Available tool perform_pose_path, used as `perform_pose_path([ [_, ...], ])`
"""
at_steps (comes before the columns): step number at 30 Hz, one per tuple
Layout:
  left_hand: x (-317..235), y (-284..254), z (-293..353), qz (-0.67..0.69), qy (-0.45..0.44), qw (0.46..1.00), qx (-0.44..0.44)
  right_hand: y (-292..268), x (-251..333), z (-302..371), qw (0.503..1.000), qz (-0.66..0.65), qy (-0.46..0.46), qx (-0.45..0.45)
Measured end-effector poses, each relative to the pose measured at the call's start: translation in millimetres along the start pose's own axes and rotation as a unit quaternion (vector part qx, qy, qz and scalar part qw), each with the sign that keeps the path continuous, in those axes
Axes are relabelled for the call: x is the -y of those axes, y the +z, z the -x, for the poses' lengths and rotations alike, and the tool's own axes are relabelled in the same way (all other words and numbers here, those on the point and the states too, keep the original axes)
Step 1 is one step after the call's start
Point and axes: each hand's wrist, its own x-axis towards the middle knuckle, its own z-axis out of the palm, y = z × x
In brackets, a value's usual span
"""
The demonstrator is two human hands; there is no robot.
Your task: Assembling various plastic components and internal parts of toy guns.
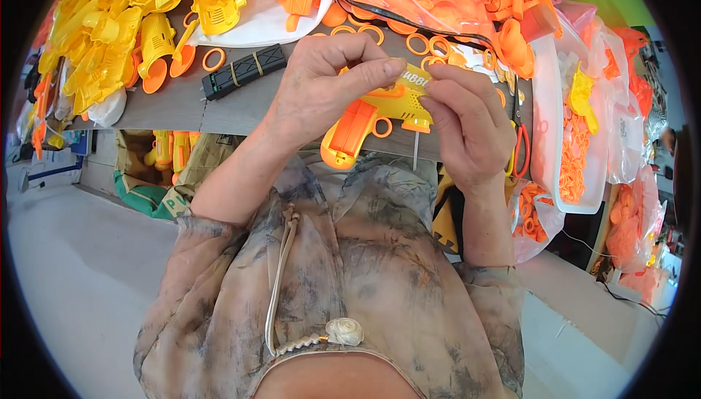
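A yellow and orange toy gun (405, 103) lies at the table's near edge, with its orange handle (350, 135) pointing toward me. My left hand (328, 70) is above its left side, fingers curled and thumb pressed to the index finger. Opposite it, my right hand (471, 118) pinches beside the gun's yellow body. The two sets of fingertips are a short way apart over the gun. Anything held between them is too small or hidden to make out. A small orange ring (382, 127) sits by the handle, and a thin pale rod (416, 149) hangs below the body.
Yellow shell parts (95, 48) pile up at the far left. Behind my hands lie orange parts (438, 5) and loose orange rings (418, 43). A black banded block (244, 72) rests left. Right are red-handled scissors (521, 151) and a white bin (544, 118) of orange pieces.
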Motion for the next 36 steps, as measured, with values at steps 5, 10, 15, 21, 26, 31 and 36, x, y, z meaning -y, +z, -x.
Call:
perform_pose_path([
  [5, 16, -18, 4, -0.234, 0.216, 0.947, -0.034, -12, -11, 5, 0.996, 0.028, 0.080, 0.009],
  [10, 35, -44, 21, -0.402, 0.289, 0.867, 0.049, -14, -32, 20, 0.973, 0.019, 0.208, 0.096],
  [15, 45, -42, 26, -0.381, 0.275, 0.881, 0.061, -3, -26, 14, 0.976, -0.012, 0.171, 0.130],
  [21, 49, -41, 27, -0.371, 0.272, 0.886, 0.061, 19, -20, 12, 0.982, -0.031, 0.145, 0.119],
  [26, 50, -42, 27, -0.361, 0.265, 0.892, 0.065, 24, -18, 11, 0.979, -0.046, 0.166, 0.105],
  [31, 48, -39, 26, -0.352, 0.262, 0.897, 0.047, 25, -20, 8, 0.984, -0.034, 0.141, 0.105],
  [36, 49, -38, 30, -0.429, 0.281, 0.855, 0.077, 23, -12, 11, 0.981, -0.007, 0.141, 0.131],
])
